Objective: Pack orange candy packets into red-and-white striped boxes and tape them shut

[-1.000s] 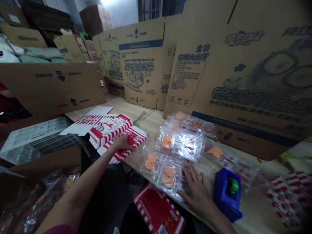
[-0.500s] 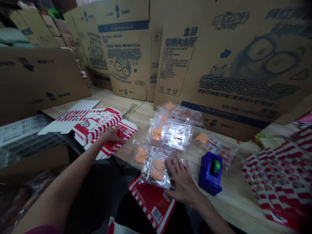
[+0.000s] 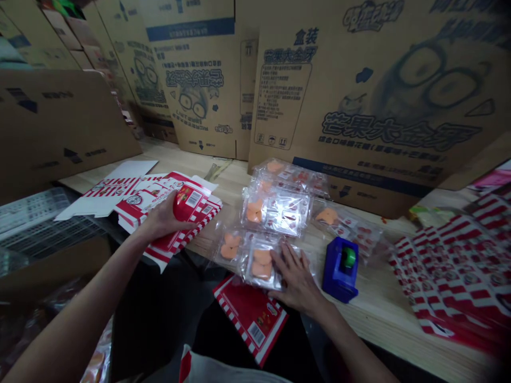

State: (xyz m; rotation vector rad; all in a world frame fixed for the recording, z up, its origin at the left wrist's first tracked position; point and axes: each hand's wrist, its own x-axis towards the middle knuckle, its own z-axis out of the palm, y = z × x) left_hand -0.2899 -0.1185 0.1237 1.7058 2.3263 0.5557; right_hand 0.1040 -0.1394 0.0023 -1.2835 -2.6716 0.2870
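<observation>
My left hand (image 3: 164,217) is closed on the upper red-and-white flat carton (image 3: 191,196), thumb across its face, lifting it off a stack of similar flat cartons (image 3: 206,211). My right hand (image 3: 297,276) lies with its fingers stretched out on the right edge of a clear packet (image 3: 261,263) of orange pieces. Beside that packet is another clear packet (image 3: 230,246) with orange pieces. Below them, a red carton (image 3: 253,319) with a barcode rests partly over my lap, its upper edge under the packets.
Behind are more clear packets (image 3: 279,210). A blue tape dispenser (image 3: 333,271) with green tape stands right of my right hand. Striped red-and-white cartons (image 3: 459,271) fill the right side. Large cardboard boxes (image 3: 359,96) wall the back; a white wire basket (image 3: 40,210) is at left.
My left hand has closed on the top carton and raised it from the stack, tilting it. My right hand stays by the packet. The whole view has shifted slightly.
</observation>
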